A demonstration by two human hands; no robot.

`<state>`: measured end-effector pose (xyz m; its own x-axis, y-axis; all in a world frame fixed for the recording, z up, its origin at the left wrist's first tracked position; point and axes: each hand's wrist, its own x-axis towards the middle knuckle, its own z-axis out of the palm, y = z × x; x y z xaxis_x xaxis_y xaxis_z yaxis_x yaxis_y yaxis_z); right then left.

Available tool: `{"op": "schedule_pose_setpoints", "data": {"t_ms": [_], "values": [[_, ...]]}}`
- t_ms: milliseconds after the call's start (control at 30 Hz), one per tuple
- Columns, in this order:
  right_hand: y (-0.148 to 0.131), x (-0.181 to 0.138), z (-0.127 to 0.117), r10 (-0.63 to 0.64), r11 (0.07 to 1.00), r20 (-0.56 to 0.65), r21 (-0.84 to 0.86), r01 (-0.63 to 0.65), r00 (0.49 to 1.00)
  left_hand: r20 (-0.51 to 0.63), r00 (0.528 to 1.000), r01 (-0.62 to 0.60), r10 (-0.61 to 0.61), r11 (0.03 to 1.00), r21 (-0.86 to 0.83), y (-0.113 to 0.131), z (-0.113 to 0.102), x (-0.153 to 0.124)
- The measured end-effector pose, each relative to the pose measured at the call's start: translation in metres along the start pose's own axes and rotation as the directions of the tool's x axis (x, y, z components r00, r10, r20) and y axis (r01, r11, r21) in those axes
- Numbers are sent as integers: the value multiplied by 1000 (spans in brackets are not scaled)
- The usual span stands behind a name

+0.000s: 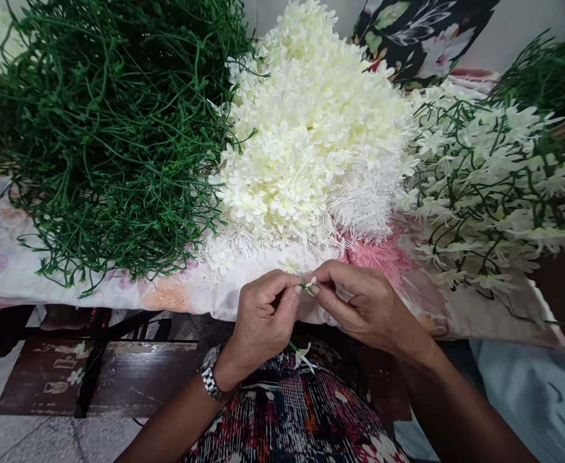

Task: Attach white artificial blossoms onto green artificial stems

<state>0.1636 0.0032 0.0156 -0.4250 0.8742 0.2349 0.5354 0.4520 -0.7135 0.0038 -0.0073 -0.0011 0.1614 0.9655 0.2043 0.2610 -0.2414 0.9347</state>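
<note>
Above my lap, at the table's front edge, my two hands meet fingertip to fingertip. My left hand, with a metal watch on its wrist, pinches a green plastic stem. Between the thumb and forefinger of my right hand is a small white artificial flower, touching the stem's tip. Its petals are mostly hidden by the fingers. Another white flower hangs below my left hand on a green stalk, seemingly part of the same stem. Just beyond my hands lies a heap of loose cream-white flowers.
A large tangle of green stems fills the left of the table. On the right lie white flowers with green stems attached. A floral cloth covers the tabletop. Below it is a brown wooden board, with more green stems at the far right.
</note>
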Motion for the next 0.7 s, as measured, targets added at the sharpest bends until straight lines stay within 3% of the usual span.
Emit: {"op": "schedule_pose_setpoints", "data": {"t_ms": [567, 700], "values": [[3, 1, 10, -129, 991, -29, -24, 128, 991, 5, 999, 37, -37, 994, 103, 4, 0, 2], [-1, 1, -1, -142, 989, -40, -49, 140, 989, 44, 992, 117, -114, 991, -69, 4, -3, -1]]}}
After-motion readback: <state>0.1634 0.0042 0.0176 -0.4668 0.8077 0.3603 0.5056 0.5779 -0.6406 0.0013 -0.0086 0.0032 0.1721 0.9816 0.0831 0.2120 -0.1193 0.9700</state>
